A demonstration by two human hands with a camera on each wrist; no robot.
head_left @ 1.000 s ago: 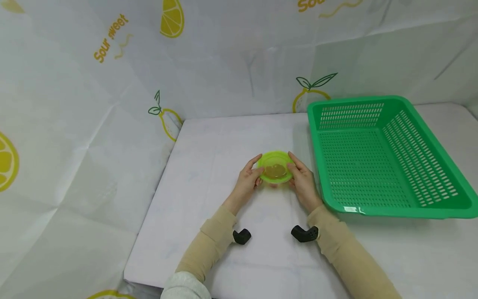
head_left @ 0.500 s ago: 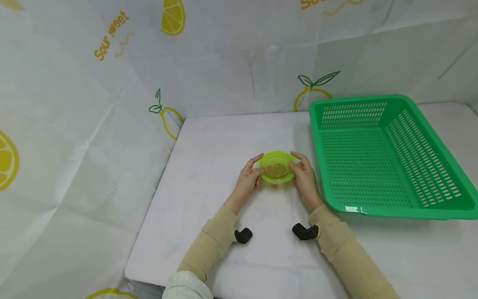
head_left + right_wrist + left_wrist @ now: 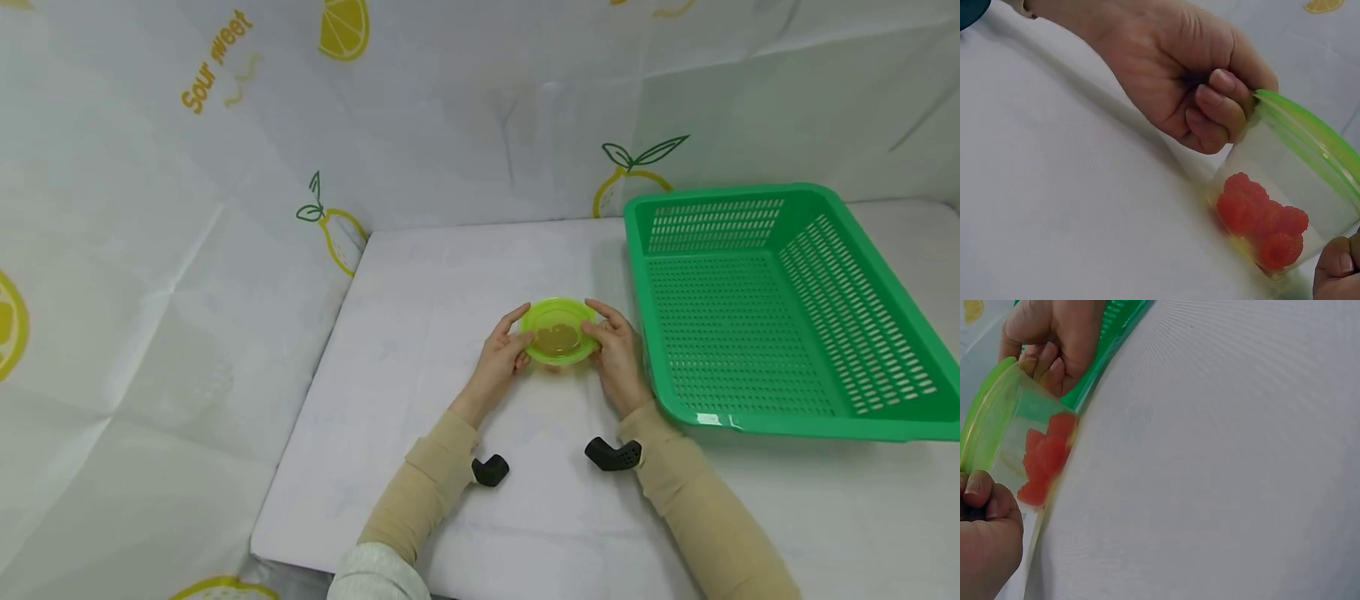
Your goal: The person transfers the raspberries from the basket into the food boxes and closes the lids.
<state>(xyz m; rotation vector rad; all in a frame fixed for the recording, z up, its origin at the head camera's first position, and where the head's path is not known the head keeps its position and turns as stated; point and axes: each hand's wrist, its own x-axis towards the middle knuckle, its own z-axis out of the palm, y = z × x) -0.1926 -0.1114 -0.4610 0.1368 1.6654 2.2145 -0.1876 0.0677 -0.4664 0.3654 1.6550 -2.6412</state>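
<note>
Two hands, left [image 3: 501,357] and right [image 3: 619,353], curl fingers round one lidded container [image 3: 558,332] beside one basket [image 3: 780,312].

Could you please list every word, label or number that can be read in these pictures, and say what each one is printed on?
"Sour sweet", in yellow letters on the white lemon-print backdrop sheet, upper left of the head view.
More yellow lettering at the top edge of that sheet, cut off by the frame: unreadable.
A small white label on the front rim of the green perforated plastic basket: too small to read.
The clear round container with a lime-green lid shows no text.
</note>
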